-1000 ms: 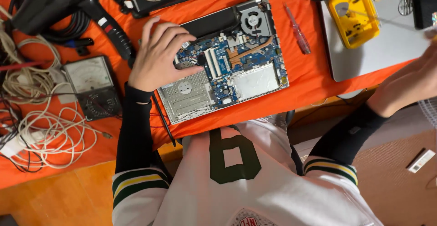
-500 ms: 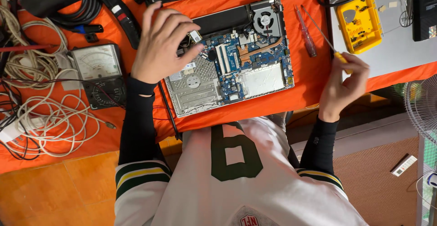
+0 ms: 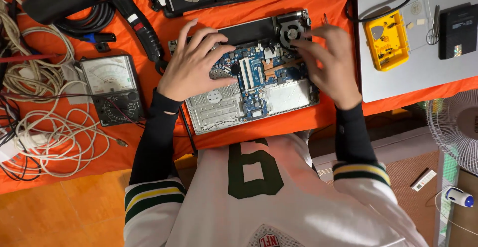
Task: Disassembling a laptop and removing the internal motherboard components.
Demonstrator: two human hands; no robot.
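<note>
Two hands: over opened laptop (image 3: 251, 85)
left hand (image 3: 191, 65): splayed flat, bracing board
right hand (image 3: 328, 63): near fan (image 3: 290, 29); grip unclear
Technique: steady chassis, light fingertip pressure

Left hand (image 3: 191, 65) rests on the opened laptop (image 3: 249, 83); right hand (image 3: 328, 63) touches its fan (image 3: 290, 29).

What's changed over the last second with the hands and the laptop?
The right hand came in from off the table's right side to the laptop's fan; a tool in it is not clear. The left hand stayed on the open laptop, which didn't shift on the orange cloth.
</note>
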